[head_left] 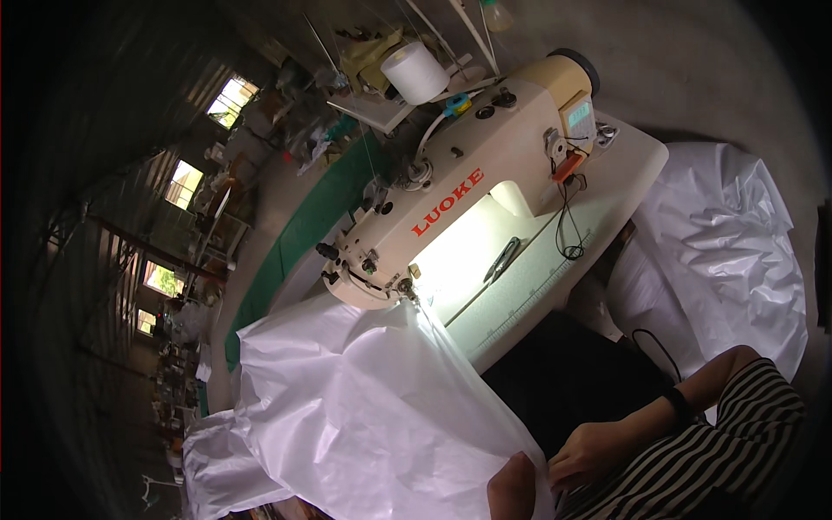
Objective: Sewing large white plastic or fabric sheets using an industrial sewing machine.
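A large sheet of shiny white fabric [373, 407] runs from under the needle end of a sewing machine [459, 199] down to my lap. At its near right edge my right hand [589, 452] is closed, its fingertips gripping the fabric border. Just left of it, my left hand [513, 487] shows only in part, resting against the same edge with its fingers hidden. The machine's lamp lights the bed around the needle. On the bed under the arm lies a pair of thread snips [503, 258], touched by neither hand.
More white fabric [711, 251] hangs in folds at the right of the machine table. A white thread cone [416, 74] stands behind the machine head. A green surface [295, 234] curves along the left. A thin black cable [659, 347] loops near my right forearm.
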